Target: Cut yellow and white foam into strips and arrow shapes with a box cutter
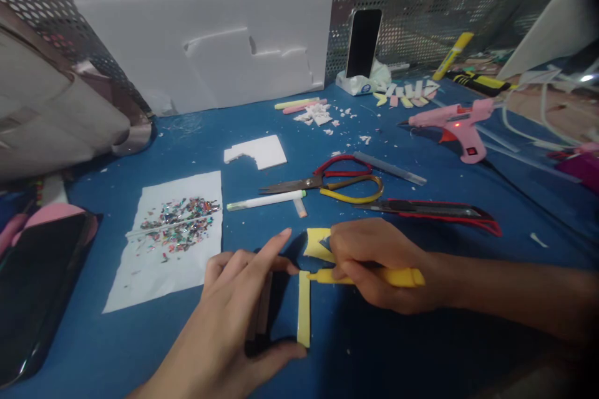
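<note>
A narrow yellow strip (304,310) lies upright in my view near the table's front. My left hand (243,312) steadies it, thumb at the near end and a fingertip by the far end. Wrapped in the fingers of my right hand (374,265) is a yellow highlighter (402,277), its tip touching the strip's far end. Just beyond the strip is a notched yellow piece (319,244), partly covered by my right hand. A small dark-sided block (263,305) shows in the shade under my left palm; its kind is unclear.
Scissors (322,182), a green-capped pen (266,201) and a red utility knife (435,209) lie beyond my hands. A pink glue gun (456,121) with a lit light rests right. Shiny flakes cover white paper (124,280) at left; a phone (364,43) stands behind.
</note>
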`<action>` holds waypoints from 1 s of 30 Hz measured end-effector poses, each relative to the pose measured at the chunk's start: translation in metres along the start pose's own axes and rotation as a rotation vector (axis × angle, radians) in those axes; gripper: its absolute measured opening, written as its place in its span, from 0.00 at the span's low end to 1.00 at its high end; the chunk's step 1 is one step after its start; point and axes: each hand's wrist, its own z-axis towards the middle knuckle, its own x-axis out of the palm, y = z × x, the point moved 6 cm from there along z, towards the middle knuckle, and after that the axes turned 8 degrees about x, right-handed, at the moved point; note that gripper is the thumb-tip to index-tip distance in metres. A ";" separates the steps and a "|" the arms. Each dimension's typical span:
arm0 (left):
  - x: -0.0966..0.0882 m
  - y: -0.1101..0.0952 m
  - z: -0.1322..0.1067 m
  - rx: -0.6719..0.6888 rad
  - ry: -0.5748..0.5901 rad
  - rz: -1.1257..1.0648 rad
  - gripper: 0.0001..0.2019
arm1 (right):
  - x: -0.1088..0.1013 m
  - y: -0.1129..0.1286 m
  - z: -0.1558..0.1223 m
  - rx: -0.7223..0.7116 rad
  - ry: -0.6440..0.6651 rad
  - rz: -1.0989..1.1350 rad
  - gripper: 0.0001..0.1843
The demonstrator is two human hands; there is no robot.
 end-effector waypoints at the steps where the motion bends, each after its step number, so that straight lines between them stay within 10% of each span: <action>1: 0.000 0.000 0.000 -0.004 -0.002 0.003 0.48 | 0.002 0.002 0.000 -0.031 0.030 -0.001 0.11; 30: 0.003 0.001 -0.002 -0.018 0.021 -0.014 0.50 | 0.013 0.009 -0.003 -0.036 0.052 -0.044 0.12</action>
